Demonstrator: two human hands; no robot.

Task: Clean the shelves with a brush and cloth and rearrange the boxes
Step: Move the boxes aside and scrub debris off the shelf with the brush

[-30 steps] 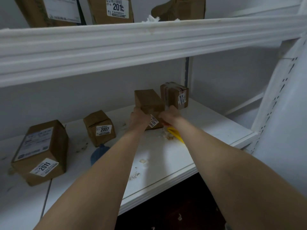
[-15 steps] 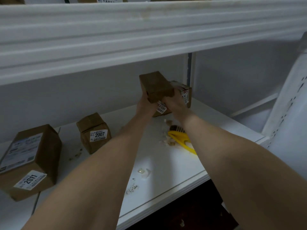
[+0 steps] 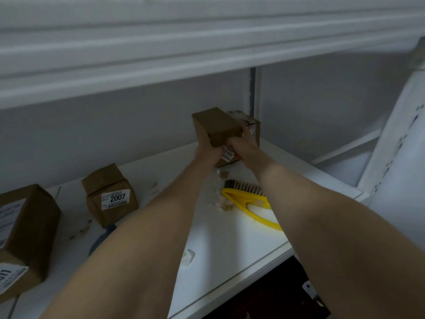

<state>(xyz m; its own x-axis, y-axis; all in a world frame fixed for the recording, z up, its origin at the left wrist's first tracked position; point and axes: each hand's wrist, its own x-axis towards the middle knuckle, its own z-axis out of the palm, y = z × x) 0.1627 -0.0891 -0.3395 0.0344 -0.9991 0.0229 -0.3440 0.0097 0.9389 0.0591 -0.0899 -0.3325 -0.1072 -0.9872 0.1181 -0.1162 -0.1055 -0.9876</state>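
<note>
Cardboard box (image 3: 216, 127) — closed, gripped by left hand (image 3: 205, 153), right hand (image 3: 243, 148), brush (image 3: 244, 197) near

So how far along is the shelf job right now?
Done: some scraps look gathered in a pile beside the yellow brush on the shelf. In hand: left hand and right hand grip a small brown box by the corner box. Left: likely the loose scrap near the edge, arranging box 2007 and the large box, and wiping.
</note>
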